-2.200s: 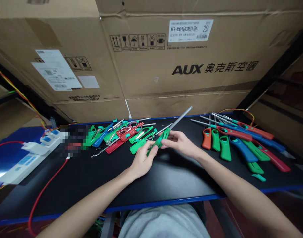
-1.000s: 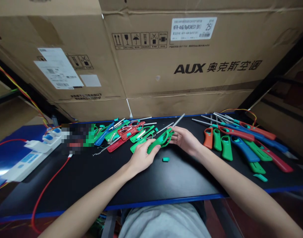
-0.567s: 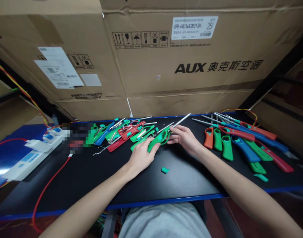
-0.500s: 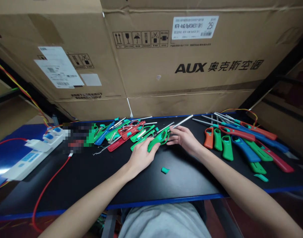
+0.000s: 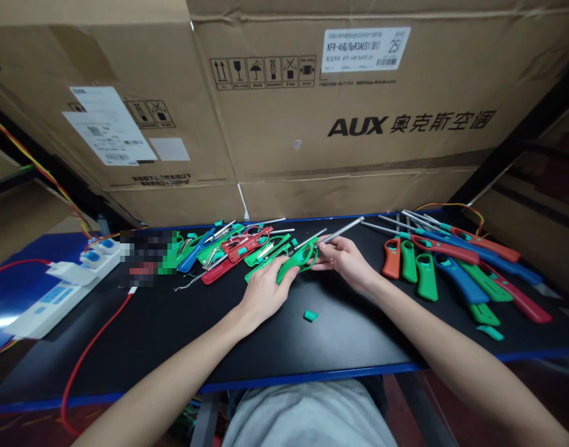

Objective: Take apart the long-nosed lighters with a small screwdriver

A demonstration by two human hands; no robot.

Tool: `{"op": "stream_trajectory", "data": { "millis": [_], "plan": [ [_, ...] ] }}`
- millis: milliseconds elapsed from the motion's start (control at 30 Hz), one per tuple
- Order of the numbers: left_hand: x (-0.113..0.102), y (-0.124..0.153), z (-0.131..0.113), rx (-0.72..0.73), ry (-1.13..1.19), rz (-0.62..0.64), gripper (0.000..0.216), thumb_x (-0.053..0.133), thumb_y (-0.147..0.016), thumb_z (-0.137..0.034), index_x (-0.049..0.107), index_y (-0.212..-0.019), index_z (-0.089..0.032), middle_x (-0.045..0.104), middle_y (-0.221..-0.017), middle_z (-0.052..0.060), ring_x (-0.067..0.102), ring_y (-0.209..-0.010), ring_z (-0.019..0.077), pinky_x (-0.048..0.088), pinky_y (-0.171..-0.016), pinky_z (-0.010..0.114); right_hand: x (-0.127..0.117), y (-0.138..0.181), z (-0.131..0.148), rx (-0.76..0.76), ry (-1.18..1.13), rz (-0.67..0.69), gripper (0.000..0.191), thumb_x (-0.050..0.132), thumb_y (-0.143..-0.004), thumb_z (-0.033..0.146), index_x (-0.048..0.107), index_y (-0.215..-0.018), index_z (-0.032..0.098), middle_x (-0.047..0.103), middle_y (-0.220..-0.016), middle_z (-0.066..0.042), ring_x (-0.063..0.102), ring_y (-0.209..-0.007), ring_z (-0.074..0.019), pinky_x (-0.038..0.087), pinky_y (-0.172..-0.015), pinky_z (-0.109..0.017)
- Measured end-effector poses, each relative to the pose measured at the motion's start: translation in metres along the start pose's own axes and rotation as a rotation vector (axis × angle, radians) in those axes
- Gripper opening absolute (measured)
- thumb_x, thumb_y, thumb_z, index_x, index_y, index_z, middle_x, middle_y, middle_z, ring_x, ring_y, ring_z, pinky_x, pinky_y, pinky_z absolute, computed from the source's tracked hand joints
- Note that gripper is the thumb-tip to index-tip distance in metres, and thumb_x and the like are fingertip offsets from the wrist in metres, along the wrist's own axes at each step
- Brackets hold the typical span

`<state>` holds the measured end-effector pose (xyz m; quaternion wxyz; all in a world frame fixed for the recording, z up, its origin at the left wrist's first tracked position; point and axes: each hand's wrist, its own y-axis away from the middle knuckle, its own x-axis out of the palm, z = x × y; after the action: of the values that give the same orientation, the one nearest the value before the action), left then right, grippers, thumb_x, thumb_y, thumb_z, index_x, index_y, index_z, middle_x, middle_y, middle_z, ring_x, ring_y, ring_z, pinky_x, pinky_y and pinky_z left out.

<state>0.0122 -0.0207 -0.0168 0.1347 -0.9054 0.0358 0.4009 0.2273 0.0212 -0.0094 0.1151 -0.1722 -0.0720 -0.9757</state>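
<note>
A green long-neck lighter (image 5: 294, 264) with a silver tube (image 5: 342, 230) is held between my hands, its tube slanting up to the right. My left hand (image 5: 267, 287) is closed round the handle. At the front of the body, near the base of the tube, my right hand (image 5: 340, 261) grips with thumb and fingers; exactly what lies under its fingertips is partly hidden. Below the hands, a small teal trigger piece (image 5: 311, 316) lies on the black table mat (image 5: 358, 341). Just left of the lighter are opened green and red lighter shells (image 5: 247, 244) with metal tubes and thin wires.
At right lie several lighters, among them an orange one (image 5: 391, 258) and a blue one (image 5: 461, 279), beside a teal piece (image 5: 491, 333). A white power strip (image 5: 63, 298) with a red cable (image 5: 82, 360) is at left. A large cardboard box (image 5: 284, 161) stands behind.
My right hand has shifted slightly at the front of the green lighter, its fingers drawing closer together. My left hand keeps its hold almost unmoved.
</note>
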Motion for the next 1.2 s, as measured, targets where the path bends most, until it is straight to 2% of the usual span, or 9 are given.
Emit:
{"op": "stream_trajectory", "data": {
  "millis": [167, 367, 700, 900, 1200],
  "plan": [
    [0.0026, 0.0002, 0.0024, 0.003, -0.023, -0.029, 0.042, 0.050, -0.099, -0.052, 0.067, -0.123, -0.023, 0.078, -0.108, 0.006, 0.073, -0.085, 0.0206, 0.056, -0.084, 0.031, 0.0000, 0.0007, 0.0003, -0.021, 0.040, 0.001, 0.040, 0.085, -0.077, 0.038, 0.060, -0.101, 0.017, 0.068, -0.078, -0.002, 0.075, -0.071, -0.0208, 0.067, -0.063, -0.032],
    [0.0047, -0.0005, 0.0069, 0.094, -0.033, -0.098, 0.038, 0.052, -0.098, -0.051, 0.069, -0.119, -0.024, 0.075, -0.117, 0.006, 0.073, -0.103, 0.0231, 0.057, -0.092, 0.034, -0.0004, -0.0002, 0.0004, -0.083, 0.093, -0.019, 0.053, 0.089, -0.069, 0.051, 0.062, -0.097, 0.015, 0.069, -0.074, -0.002, 0.075, -0.071, -0.0209, 0.067, -0.068, -0.032],
    [0.0034, -0.0017, 0.0069, 0.078, 0.026, -0.128, 0.031, 0.052, -0.099, -0.046, 0.070, -0.111, -0.024, 0.076, -0.109, 0.004, 0.072, -0.099, 0.0216, 0.056, -0.090, 0.032, -0.0010, -0.0007, -0.0012, -0.095, 0.109, -0.015, 0.053, 0.089, -0.069, 0.052, 0.067, -0.099, 0.014, 0.072, -0.079, -0.005, 0.075, -0.071, -0.0198, 0.066, -0.070, -0.031],
    [0.0027, -0.0010, 0.0023, 0.022, 0.031, -0.106, 0.033, 0.051, -0.098, -0.046, 0.066, -0.115, -0.022, 0.075, -0.108, 0.006, 0.071, -0.093, 0.0218, 0.055, -0.089, 0.034, -0.0007, -0.0010, -0.0033, -0.098, 0.103, -0.021, 0.051, 0.088, -0.070, 0.051, 0.067, -0.097, 0.014, 0.072, -0.081, -0.005, 0.075, -0.070, -0.0196, 0.067, -0.070, -0.032],
    [0.0041, -0.0014, 0.0034, 0.029, 0.034, -0.112, 0.034, 0.048, -0.099, -0.046, 0.063, -0.115, -0.021, 0.074, -0.106, 0.008, 0.070, -0.097, 0.0236, 0.054, -0.091, 0.036, 0.0015, 0.0002, -0.0017, -0.096, 0.092, -0.037, 0.047, 0.088, -0.071, 0.049, 0.066, -0.096, 0.015, 0.071, -0.078, -0.005, 0.075, -0.070, -0.0201, 0.066, -0.070, -0.033]
  ]
}}
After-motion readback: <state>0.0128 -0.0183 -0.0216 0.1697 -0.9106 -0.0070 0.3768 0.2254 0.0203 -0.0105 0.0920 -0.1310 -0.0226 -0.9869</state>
